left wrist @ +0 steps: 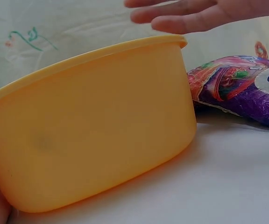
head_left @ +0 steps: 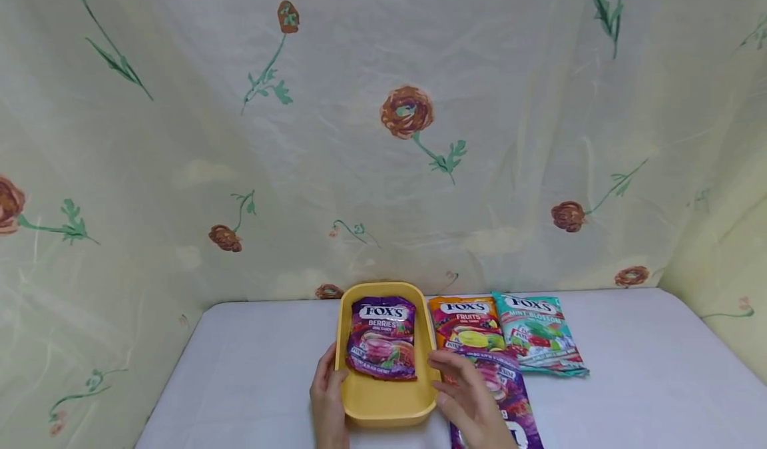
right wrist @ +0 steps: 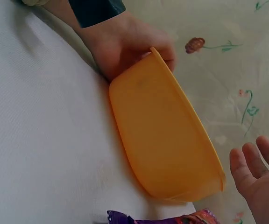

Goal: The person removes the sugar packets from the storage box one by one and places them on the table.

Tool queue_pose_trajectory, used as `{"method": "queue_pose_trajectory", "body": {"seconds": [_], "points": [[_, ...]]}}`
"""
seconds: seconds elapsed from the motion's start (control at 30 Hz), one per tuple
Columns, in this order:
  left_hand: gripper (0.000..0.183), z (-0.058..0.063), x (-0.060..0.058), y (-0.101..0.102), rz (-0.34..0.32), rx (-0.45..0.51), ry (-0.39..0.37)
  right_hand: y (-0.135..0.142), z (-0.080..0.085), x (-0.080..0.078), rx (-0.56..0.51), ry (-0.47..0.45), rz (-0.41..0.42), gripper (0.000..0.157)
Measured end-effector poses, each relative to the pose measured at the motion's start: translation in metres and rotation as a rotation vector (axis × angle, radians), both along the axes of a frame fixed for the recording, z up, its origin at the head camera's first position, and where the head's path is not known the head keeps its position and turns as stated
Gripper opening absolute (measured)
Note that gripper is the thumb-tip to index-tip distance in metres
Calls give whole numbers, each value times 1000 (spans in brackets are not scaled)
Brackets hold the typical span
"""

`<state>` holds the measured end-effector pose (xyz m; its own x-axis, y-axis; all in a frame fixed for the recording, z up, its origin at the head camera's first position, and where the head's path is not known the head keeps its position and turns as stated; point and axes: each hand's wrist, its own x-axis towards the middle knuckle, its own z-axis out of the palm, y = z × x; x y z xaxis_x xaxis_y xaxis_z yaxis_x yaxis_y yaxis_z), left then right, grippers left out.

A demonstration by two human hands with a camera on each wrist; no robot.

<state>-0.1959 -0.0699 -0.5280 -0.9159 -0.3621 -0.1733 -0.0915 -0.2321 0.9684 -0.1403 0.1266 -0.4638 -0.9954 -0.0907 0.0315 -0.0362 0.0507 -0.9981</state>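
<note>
A yellow plastic tub point(head_left: 388, 409) stands on the white table with a purple Fox's Berries candy bag point(head_left: 382, 342) lying inside it. My left hand point(head_left: 328, 396) grips the tub's left side, thumb at the rim and fingers along the outer wall. By the right rim hovers my right hand point(head_left: 470, 399), its fingers loosely extended and nothing held. The right wrist view shows that hand point(right wrist: 267, 182) apart from the tub point(right wrist: 165, 140). Below the right hand lies a second purple candy bag point(head_left: 509, 396), partly covered by it.
An orange Fox's Fruits bag point(head_left: 467, 322) lies right of the tub, its lower part overlapped by the second purple bag. Farther right is a teal Mint Blossom bag point(head_left: 542, 336). A flowered curtain point(head_left: 383, 189) hangs behind the white table point(head_left: 257, 369).
</note>
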Motion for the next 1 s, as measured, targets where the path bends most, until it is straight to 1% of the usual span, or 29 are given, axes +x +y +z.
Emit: {"method": "queue_pose_trajectory", "body": {"seconds": [0.27,0.43,0.63,0.7,0.83,0.93,1.0], "points": [[53,2,-1,0,4,12,-20,-5,-2,-10,14,3,122,50],[54,3,-1,0,11,18,-29,-10,-2,-19,29,-12,141,53],[54,2,-1,0,10,17,-31,-17,1,-25,42,-20,177,53],[53,2,0,0,7,14,-29,-19,2,-26,52,-32,178,54],[53,3,0,0,2,11,-17,-24,5,-30,127,-49,142,56],[53,3,0,0,1,15,-8,-27,5,-36,182,-50,120,56],[53,2,0,0,1,13,-7,-29,5,-40,198,-60,111,55]]}}
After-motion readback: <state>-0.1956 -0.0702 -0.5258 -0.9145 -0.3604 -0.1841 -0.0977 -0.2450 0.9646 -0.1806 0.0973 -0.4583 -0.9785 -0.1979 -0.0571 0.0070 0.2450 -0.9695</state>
